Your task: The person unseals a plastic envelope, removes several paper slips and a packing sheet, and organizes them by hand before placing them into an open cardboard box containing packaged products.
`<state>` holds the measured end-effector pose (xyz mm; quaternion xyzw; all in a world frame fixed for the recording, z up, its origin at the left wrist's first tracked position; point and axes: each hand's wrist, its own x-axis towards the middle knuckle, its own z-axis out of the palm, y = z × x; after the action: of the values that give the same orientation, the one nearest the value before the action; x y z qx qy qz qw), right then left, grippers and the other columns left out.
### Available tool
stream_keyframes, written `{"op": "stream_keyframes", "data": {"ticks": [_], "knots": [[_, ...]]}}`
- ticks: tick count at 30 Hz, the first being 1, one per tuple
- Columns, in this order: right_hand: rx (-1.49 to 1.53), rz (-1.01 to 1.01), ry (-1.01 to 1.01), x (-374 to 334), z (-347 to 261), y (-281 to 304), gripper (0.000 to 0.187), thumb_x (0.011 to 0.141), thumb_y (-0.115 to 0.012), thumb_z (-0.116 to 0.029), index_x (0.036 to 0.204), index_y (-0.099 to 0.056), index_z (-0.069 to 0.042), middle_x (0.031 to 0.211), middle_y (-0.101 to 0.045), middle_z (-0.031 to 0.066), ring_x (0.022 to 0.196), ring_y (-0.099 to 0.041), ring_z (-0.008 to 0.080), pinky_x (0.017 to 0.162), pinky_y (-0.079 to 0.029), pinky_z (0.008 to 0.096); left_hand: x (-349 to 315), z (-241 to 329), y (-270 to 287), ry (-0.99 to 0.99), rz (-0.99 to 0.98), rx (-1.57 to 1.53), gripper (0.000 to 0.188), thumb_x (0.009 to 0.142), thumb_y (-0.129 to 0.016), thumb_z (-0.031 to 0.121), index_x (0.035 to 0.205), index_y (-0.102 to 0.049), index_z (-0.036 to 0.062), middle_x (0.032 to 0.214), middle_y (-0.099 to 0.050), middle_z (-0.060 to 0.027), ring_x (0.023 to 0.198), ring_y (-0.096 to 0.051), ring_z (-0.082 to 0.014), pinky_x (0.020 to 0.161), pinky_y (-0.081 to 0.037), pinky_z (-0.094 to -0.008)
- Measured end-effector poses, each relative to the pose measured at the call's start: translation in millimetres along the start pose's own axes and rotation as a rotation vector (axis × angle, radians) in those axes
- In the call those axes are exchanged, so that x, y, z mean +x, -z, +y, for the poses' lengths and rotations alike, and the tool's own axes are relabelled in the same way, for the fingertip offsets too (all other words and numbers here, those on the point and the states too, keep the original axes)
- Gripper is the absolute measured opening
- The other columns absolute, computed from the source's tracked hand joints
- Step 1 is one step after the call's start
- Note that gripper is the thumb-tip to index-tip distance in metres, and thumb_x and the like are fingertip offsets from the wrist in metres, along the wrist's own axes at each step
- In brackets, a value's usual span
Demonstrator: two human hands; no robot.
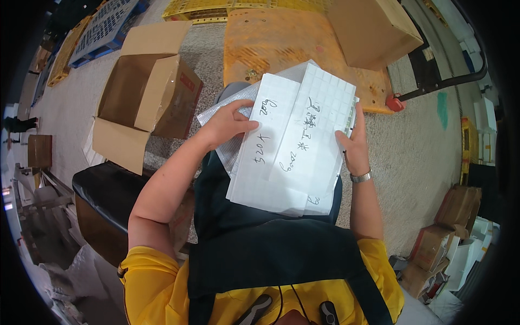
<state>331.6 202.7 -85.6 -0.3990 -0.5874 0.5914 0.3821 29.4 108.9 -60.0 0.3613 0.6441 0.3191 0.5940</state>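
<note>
Stack of white gridded sheets (292,146) sits centre frame, held over the lap w/ a clear bubble-textured bag (230,111) behind it. Left hand (227,125) fingers curled over the stack's left edge, thumb on top; right hand (355,143) pinches the right edge. Risk: sheets are fanned & unaligned, grip only at the edges, so lower ones could slide out toward the apron (260,244) or floor (422,151)
</note>
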Motion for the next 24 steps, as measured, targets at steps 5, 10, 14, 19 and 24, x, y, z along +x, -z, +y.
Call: {"op": "stream_keyframes", "data": {"ticks": [5,10,14,19,24], "knots": [[0.008,-0.017,-0.012,-4,3,0,0.083,0.073,-0.052,0.007,0.144,-0.01,-0.002,0.143,-0.028,0.0179,0.129,-0.034,0.0247,0.104,-0.031,0.0346,-9,-11,-25,0.019,-0.188,-0.414,0.05,0.086,-0.06,0.009,0.131,-0.042,0.0043,0.114,-0.058,-0.0103,0.102,-0.057,-0.0179,0.085,-0.049,-0.0311],[0.137,-0.012,-0.054,-6,-8,-2,0.082,0.073,-0.053,0.006,0.144,-0.013,-0.002,0.143,-0.028,0.0181,0.128,-0.035,0.0247,0.104,-0.031,0.0352,-18,-17,-24,-0.088,-0.09,-0.41,0.046,0.087,-0.056,0.006,0.131,-0.041,0.0045,0.119,-0.055,-0.0094,0.105,-0.056,-0.0179,0.086,-0.049,-0.0326],[0.17,-0.035,-0.058,-8,-31,-7,0.079,0.073,-0.052,0.008,0.143,-0.015,-0.002,0.142,-0.03,0.0179,0.128,-0.036,0.0245,0.104,-0.031,0.0348,-28,-25,21,-0.154,0.076,-0.575,0.045,0.087,-0.055,0.004,0.13,-0.042,0.0039,0.116,-0.057,-0.0092,0.099,-0.059,-0.0181,0.085,-0.049,-0.0327],[-0.194,-0.185,0.016,-11,-13,-12,0.078,0.075,-0.054,0.007,0.143,-0.017,-0.003,0.141,-0.033,0.0166,0.127,-0.036,0.0225,0.104,-0.031,0.0336,-39,-59,79,-0.191,0.078,-0.97,0.04,0.089,-0.05,0.005,0.127,-0.042,0.0006,0.118,-0.056,-0.0147,0.101,-0.06,-0.0251,0.085,-0.052,-0.0389],[-0.65,-0.202,0.273,-18,-26,-28,0.078,0.077,-0.061,-0.003,0.143,-0.02,-0.008,0.127,-0.047,0.0214,0.113,-0.051,0.0299,0.093,-0.042,0.0357,-58,-69,94,-0.325,0.038,-1.213,0.038,0.09,-0.049,0.008,0.127,-0.041,0.0008,0.118,-0.055,-0.0168,0.1,-0.06,-0.0279,0.083,-0.053,-0.0404]]}}
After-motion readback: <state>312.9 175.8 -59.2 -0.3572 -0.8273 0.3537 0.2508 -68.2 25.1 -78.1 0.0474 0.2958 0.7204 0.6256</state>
